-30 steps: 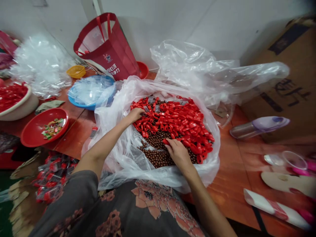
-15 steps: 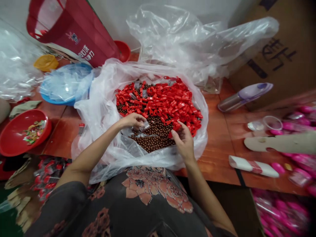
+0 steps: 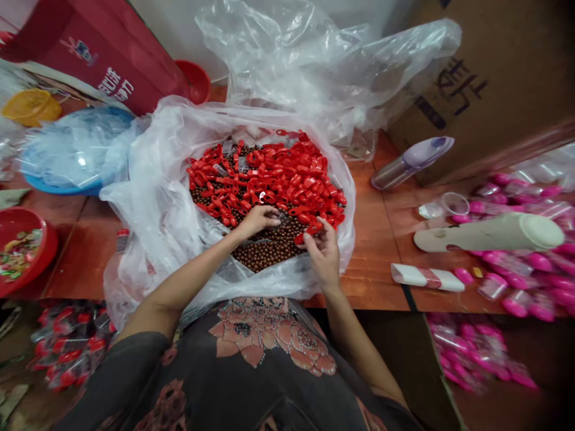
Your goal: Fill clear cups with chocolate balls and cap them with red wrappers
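A white plastic bag [image 3: 148, 179] lies spread open before me, holding small round brown balls [image 3: 265, 254] and a heap of red plastic caps [image 3: 287, 173]. My left hand [image 3: 260, 220] is over the balls with its fingers pinched on a small clear plastic container [image 3: 284, 219], partly hidden by the fingertips. To the right of it, my right hand [image 3: 324, 251] grips a red plastic cap [image 3: 313, 228] between thumb and fingers at the lower right edge of the heap. The two hands are a short gap apart.
On the left stand a blue basin [image 3: 67, 179] of clear plastic pieces, a red bowl [image 3: 49, 251] and a red shopping bag [image 3: 112, 54]. To the right are a bottle [image 3: 411, 164], a cardboard box [image 3: 494, 90], a white roll [image 3: 426, 278] and pink-capped containers [image 3: 539, 260].
My left hand has left the heap's left side with a small clear container and moved toward my right hand. My right hand has lifted a red cap. The view has shifted right.
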`<move>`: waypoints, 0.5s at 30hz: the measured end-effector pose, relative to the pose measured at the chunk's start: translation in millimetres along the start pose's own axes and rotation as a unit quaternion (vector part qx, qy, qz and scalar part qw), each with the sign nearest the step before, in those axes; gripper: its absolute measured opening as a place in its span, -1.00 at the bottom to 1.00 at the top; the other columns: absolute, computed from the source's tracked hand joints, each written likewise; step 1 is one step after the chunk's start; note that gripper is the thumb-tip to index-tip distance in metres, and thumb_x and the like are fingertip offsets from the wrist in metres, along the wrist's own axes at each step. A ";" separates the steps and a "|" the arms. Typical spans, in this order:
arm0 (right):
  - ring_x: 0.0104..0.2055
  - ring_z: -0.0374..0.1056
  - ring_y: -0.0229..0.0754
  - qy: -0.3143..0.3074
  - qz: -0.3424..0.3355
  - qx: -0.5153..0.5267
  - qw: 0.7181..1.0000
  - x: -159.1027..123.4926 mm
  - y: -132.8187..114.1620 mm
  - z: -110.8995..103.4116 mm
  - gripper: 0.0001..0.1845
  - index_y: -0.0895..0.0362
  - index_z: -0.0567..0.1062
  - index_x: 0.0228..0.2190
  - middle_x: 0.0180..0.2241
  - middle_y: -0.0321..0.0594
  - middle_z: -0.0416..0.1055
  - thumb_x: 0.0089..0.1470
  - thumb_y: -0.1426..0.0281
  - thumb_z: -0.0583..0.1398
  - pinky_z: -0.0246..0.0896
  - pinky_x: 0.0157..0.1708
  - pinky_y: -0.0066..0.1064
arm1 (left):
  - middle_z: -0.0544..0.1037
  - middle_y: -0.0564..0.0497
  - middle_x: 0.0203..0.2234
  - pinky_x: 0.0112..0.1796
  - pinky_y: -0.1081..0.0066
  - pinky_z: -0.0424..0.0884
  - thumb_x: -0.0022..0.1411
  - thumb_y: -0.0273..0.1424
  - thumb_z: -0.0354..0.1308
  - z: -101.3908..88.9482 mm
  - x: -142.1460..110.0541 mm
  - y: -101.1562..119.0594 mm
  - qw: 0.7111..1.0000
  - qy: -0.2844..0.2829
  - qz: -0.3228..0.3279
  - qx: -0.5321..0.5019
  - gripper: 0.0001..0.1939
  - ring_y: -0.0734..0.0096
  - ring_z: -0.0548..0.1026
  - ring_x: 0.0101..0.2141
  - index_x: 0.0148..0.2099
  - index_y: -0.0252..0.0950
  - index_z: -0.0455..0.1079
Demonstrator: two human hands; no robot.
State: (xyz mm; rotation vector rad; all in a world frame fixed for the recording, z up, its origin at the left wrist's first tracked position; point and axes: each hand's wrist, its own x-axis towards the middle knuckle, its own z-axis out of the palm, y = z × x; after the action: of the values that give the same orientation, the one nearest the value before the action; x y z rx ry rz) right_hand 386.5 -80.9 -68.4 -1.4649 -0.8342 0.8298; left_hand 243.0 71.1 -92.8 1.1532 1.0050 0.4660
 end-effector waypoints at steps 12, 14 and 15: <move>-0.39 0.40 -0.35 0.028 0.037 0.138 0.989 12.4 -11.3 -1.2 -0.69 0.05 0.42 -0.35 -0.26 -0.37 0.50 -0.14 0.37 0.40 0.40 -0.31 -0.44 | 0.63 -0.09 -0.25 -0.16 0.31 0.48 -0.16 -0.39 0.49 -8.9 -51.1 17.8 0.981 -0.078 0.003 -0.180 -0.52 0.38 0.57 -0.31 -0.13 -0.39 0.53; -0.37 0.43 -0.35 0.022 0.062 0.180 0.982 14.5 -13.9 2.3 -0.67 0.06 0.40 -0.39 -0.25 -0.39 0.49 -0.19 0.40 0.41 0.40 -0.28 -0.43 | 0.63 -0.12 -0.23 -0.20 0.35 0.48 -0.13 -0.39 0.47 -12.1 -62.6 20.2 0.980 -0.079 -0.014 -0.182 -0.53 0.38 0.58 -0.31 -0.11 -0.39 0.52; -0.37 0.44 -0.35 0.018 0.077 0.198 0.977 15.2 -15.6 4.7 -0.67 0.07 0.40 -0.41 -0.25 -0.40 0.49 -0.22 0.41 0.42 0.41 -0.27 -0.43 | 0.63 -0.13 -0.23 -0.22 0.37 0.48 -0.12 -0.40 0.46 -13.4 -67.8 20.9 0.981 -0.072 -0.022 -0.179 -0.54 0.38 0.58 -0.31 -0.11 -0.39 0.53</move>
State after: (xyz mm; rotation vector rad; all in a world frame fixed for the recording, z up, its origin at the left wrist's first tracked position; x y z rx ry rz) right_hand 389.5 -64.6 -53.4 -1.1945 -0.4948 1.0188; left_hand 201.0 34.8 -46.6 0.8280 0.7815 0.4980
